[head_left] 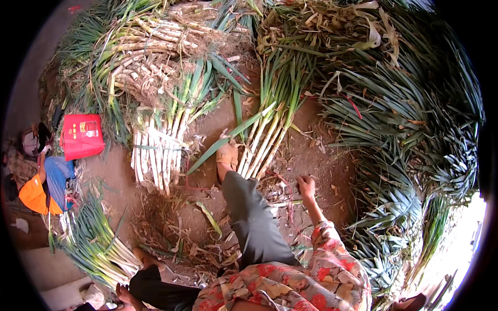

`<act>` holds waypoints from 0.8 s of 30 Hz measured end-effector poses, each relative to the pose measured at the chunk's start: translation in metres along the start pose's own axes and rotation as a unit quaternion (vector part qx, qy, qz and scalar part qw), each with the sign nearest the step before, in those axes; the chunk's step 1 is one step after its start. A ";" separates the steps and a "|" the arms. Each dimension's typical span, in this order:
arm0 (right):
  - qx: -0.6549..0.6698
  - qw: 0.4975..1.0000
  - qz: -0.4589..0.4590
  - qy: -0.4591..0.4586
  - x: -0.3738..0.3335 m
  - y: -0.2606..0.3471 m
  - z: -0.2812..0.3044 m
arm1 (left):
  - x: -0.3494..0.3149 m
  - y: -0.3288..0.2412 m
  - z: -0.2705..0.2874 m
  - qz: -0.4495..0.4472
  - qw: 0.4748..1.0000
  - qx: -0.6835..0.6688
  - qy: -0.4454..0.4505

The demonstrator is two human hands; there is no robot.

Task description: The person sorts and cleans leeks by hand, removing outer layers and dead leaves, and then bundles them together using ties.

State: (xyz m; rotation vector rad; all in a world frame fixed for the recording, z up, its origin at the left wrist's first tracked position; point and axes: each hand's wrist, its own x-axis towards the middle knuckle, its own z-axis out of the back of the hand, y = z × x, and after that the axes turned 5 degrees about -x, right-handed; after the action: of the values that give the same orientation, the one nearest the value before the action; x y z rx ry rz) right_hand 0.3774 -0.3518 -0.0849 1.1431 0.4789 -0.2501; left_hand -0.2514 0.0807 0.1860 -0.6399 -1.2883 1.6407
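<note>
My right hand (306, 185) is closed, knuckles up, above the dirt floor right of my knee; anything inside the fingers is hidden. Red string (290, 199) lies close by on its left. In front of my leg stretches a loose bundle of long green onions (264, 140), white ends toward me, beside my sandalled foot (226, 155). What looks like my left hand (126, 295) is at the lower left edge, cut off and partly behind my dark trouser leg, near another pile of green onions (106, 243). Its fingers are unclear.
A bundle with trimmed white stalks (158, 150) lies front left, below a large heap of rooted green onions (150, 62). Leafy stacks (394, 114) line the right side. A red bag (83, 136) stands left, near a person in orange and blue (56, 173). Dry leaves (174, 217) litter the floor.
</note>
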 end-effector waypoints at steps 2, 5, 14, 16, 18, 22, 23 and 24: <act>-0.163 0.969 0.182 -0.034 -0.006 0.067 -0.032 | 0.004 0.001 0.007 -0.004 1.000 0.006 -0.005; -0.331 0.853 0.404 -0.009 0.021 0.138 -0.097 | 0.006 0.004 -0.001 -0.002 1.000 0.013 -0.001; -0.639 0.727 0.245 -0.052 0.156 0.158 -0.285 | -0.016 0.058 -0.003 0.032 0.999 0.039 -0.003; -0.635 0.731 0.246 -0.036 0.163 0.154 -0.304 | -0.010 0.067 0.007 0.029 0.999 0.024 0.013; -0.614 0.760 0.210 -0.029 0.175 0.158 -0.287 | -0.007 0.053 0.003 0.004 1.000 0.006 0.025; -0.592 0.775 0.219 -0.014 0.169 0.144 -0.305 | -0.032 0.038 0.047 -0.012 1.000 -0.008 -0.019; -0.644 0.733 0.218 0.029 0.163 0.148 -0.304 | -0.040 0.036 0.050 0.007 0.999 -0.023 -0.036; -0.559 0.811 0.174 -0.010 0.158 0.144 -0.301 | -0.045 0.036 0.058 -0.019 0.999 -0.041 -0.026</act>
State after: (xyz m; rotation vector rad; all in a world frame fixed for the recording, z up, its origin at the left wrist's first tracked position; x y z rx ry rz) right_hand 0.5062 -0.0110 -0.1439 0.0407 0.2938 0.3340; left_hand -0.2923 0.0133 0.1641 -0.6224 -1.4037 1.5897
